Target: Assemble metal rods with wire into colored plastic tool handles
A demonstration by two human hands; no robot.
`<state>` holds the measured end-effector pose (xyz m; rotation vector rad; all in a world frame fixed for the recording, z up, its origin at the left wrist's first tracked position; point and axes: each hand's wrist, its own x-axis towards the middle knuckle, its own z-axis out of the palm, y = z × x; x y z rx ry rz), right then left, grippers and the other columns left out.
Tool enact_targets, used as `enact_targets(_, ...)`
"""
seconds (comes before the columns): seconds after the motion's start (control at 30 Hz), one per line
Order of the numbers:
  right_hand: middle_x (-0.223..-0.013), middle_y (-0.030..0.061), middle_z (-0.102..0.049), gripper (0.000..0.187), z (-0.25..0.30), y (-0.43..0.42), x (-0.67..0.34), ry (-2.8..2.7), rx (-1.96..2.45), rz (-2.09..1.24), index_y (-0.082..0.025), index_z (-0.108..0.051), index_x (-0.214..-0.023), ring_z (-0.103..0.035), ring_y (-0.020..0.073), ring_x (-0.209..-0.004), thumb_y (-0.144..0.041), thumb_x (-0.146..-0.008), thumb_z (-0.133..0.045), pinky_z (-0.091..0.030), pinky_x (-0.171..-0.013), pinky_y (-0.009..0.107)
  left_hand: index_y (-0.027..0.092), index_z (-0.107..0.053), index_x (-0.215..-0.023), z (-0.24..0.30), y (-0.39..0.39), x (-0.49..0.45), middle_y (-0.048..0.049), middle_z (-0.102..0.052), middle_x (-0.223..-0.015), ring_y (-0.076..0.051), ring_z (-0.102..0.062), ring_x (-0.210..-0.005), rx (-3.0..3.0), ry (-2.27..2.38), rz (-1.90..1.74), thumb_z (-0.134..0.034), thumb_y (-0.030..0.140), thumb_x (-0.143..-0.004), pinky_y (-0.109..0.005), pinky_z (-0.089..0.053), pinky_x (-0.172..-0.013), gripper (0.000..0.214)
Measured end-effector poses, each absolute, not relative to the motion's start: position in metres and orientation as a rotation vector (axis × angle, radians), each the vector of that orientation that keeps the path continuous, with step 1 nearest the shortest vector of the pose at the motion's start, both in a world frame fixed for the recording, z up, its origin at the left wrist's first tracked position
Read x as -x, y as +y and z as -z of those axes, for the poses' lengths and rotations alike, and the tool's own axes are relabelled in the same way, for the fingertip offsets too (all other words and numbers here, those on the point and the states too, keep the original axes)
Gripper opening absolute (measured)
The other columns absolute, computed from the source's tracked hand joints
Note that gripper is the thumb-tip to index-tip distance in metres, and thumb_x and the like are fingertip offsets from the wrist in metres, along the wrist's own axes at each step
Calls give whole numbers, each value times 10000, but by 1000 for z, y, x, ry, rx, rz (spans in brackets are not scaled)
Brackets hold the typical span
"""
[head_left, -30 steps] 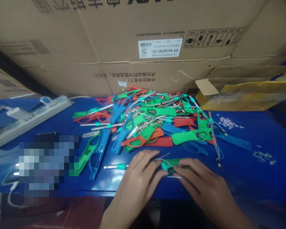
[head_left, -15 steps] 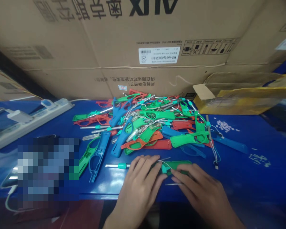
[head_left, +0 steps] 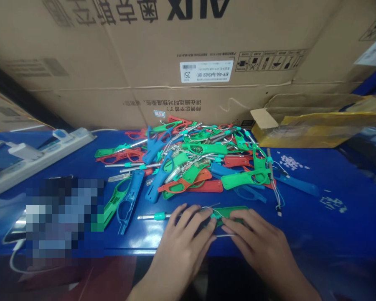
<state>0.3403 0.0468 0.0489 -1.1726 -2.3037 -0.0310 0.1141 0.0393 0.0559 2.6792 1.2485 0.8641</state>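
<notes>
Green lighter half-shell [head_left: 233, 212], at six o'clock from the parts pile [head_left: 207, 149], is gripped from both sides: toward nine o'clock, nozzle tube [head_left: 148, 217] could be unseated by uneven left hand [head_left: 186, 240] pressure; toward three, white wire [head_left: 217, 212] could be pinched beneath the right hand [head_left: 261, 234].

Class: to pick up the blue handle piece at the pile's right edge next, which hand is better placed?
Right, probably: the right grip is nearer the blue handle piece; the left grip is farther away. Both are at the green handle.
</notes>
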Motion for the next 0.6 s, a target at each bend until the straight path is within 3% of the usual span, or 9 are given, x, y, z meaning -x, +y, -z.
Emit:
enact_targets(0.2,-962,40,-760,316,-47,47,-341,-2278,1187,9,-251,-764,-1047,-731,155,-834,-318,-1087,-458,-569,-664,249,218,-623,-1343,-57,37,-108,-150,-523,-1526,-325,-544,-1334,-2500,1280,-788,-573,188,-1033,-544,-524,-1026,315)
enact_targets(0.43,-1011,34,-772,265,-53,46,-339,-2243,1203,47,-253,-743,-1113,-750,153,-855,-344,-1083,-496,-573,-704,256,237,-544,-1389,-48,35,-107,-103,-628,-1381,-269,-578,-1272,-2191,1414,-1051,-663,272,-1006,-465,-533,-1027,403)
enact_targets(0.6,-1048,45,-796,328,-52,48,-339,-2212,1239,177,-220,-729,-1185,-765,180,-878,-431,-1074,-505,-583,-720,282,195,-490,-1444,-45,36,-114,-120,-687,-1303,-328,-590,-1204,-2329,1510,-939,-677,369,-991,-531,-534,-973,520)
